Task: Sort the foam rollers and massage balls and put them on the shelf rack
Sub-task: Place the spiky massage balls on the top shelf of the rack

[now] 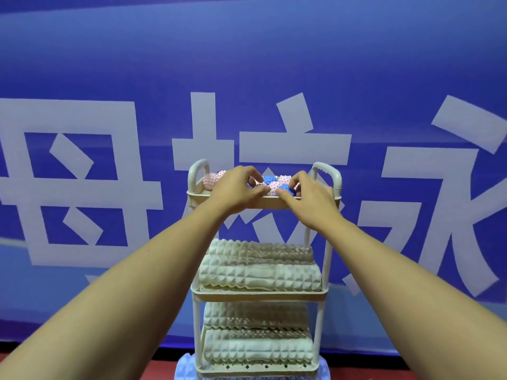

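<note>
A cream shelf rack (271, 205) stands in front of me. Its top tray holds several spiky massage balls, among them a pink one (212, 181) at the left and a blue one (269, 179) at the middle back. My left hand (236, 190) curls over a mostly hidden ball with blue showing under the fingers. My right hand (307, 198) pinches a blue ball (286, 190) between thumb and fingers. Two cream foam rollers (260, 275) lie on the middle tier. Two more rollers (258, 349) lie on the tier below.
A pale lilac roller (186, 368) shows at the rack's foot, partly cut off. Behind the rack hangs a blue banner (109, 64) with large white characters. A red floor strip (164, 363) runs along the bottom. Rack handles (327, 171) rise at both ends of the top tray.
</note>
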